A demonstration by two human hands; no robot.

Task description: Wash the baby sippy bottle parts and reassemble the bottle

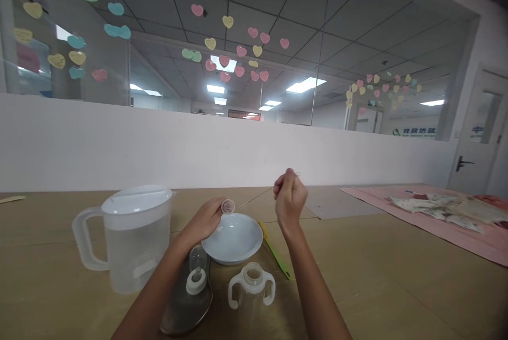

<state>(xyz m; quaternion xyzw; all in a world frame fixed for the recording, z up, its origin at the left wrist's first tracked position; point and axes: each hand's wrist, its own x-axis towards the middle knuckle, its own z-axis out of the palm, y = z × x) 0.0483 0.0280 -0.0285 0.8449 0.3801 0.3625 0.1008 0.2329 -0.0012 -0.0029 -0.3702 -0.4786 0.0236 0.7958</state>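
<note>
My left hand (pixel 207 218) is closed on a small round translucent bottle part (pixel 228 206), held over the back left rim of a white bowl (pixel 233 239). My right hand (pixel 290 197), up and to the right, grips a thin wire straw brush (pixel 257 195). The brush slants down to the left, and its tip is just short of the bottle part. In front of the bowl stands an uncapped baby bottle (pixel 253 290) with two white handles. A white bottle collar with a teat (pixel 196 281) and a clear dome cap (pixel 198 258) rest on a dark metal tray (pixel 182 308).
A lidded translucent pitcher (pixel 137 239) stands on the left of the wooden table (pixel 377 287). Right of the bowl lies a green-handled brush (pixel 280 259). Farther right, a pink cloth (pixel 444 237) carries fabric pieces (pixel 448 208). A white wall (pixel 222 149) with glass above it backs the table.
</note>
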